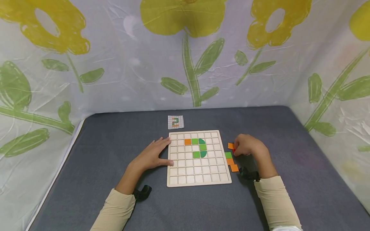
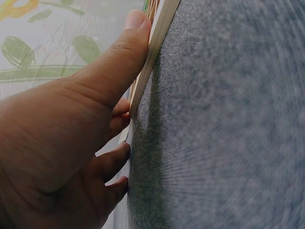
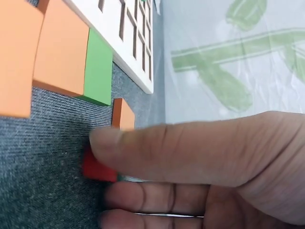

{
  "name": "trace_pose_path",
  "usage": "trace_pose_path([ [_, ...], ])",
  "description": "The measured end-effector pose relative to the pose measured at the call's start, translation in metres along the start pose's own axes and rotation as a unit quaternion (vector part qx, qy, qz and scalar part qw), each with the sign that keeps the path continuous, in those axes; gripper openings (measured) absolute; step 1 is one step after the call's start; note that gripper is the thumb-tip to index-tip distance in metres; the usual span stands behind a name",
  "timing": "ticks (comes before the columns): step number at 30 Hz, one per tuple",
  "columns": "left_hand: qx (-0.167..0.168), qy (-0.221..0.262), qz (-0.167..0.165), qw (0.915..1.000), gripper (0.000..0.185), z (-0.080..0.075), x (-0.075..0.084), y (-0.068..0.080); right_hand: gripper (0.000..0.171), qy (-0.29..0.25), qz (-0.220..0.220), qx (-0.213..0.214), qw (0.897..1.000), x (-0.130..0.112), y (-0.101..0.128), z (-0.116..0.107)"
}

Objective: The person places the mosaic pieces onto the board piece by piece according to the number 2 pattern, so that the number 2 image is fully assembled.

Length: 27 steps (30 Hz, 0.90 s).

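Note:
A wooden grid board (image 1: 185,180) lies on the table, with an orange square tile (image 1: 188,141), several green square tiles (image 1: 203,147) and dark green rounded pieces (image 1: 203,154) set in its upper cells. My left hand (image 1: 151,155) rests at the board's left edge, fingers extended and thumb (image 2: 131,52) on the rim. Right of the board, my right hand (image 1: 248,145) pinches a red tile (image 3: 96,167) between thumb and fingers, low over the cloth. A sliver of green shows beside the red tile in the right wrist view; the fingers hide most of it.
Beside the board's right edge lie a green tile (image 1: 228,155) and several orange tiles (image 1: 234,168). Behind the board is a small card (image 1: 175,122) printed with a coloured grid pattern. A flower-patterned curtain (image 1: 144,70) surrounds the dark cloth-covered table (image 1: 115,128).

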State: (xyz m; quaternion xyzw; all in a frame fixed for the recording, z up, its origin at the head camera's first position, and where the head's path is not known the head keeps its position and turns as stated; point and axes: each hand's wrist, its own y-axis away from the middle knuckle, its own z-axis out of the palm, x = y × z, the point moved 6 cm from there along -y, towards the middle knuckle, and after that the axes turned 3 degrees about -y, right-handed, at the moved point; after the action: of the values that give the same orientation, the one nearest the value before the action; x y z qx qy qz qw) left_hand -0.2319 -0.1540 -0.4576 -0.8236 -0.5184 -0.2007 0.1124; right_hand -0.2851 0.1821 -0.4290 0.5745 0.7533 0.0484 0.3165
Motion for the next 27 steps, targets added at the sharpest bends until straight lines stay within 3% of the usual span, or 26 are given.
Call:
trace_pose_path([
  [9, 0.008, -0.013, 0.013, 0.9998, 0.096, -0.001, 0.001, 0.000, 0.011, 0.012, -0.016, 0.030, 0.999, -0.002, -0.002, -0.006],
  [13, 0.004, -0.010, 0.011, 0.9999, 0.097, -0.001, 0.001, 0.000, 0.022, -0.006, -0.043, 0.032, 0.999, -0.002, -0.001, -0.008],
  [20, 0.002, -0.007, 0.014, 0.9999, 0.096, -0.001, -0.001, -0.001, 0.009, -0.043, -0.064, 0.029, 0.997, -0.002, 0.003, -0.012],
  [27, 0.008, -0.010, 0.015, 0.9998, 0.095, -0.002, 0.000, -0.001, 0.007, -0.085, -0.074, 0.029, 0.993, 0.000, 0.003, -0.014],
])
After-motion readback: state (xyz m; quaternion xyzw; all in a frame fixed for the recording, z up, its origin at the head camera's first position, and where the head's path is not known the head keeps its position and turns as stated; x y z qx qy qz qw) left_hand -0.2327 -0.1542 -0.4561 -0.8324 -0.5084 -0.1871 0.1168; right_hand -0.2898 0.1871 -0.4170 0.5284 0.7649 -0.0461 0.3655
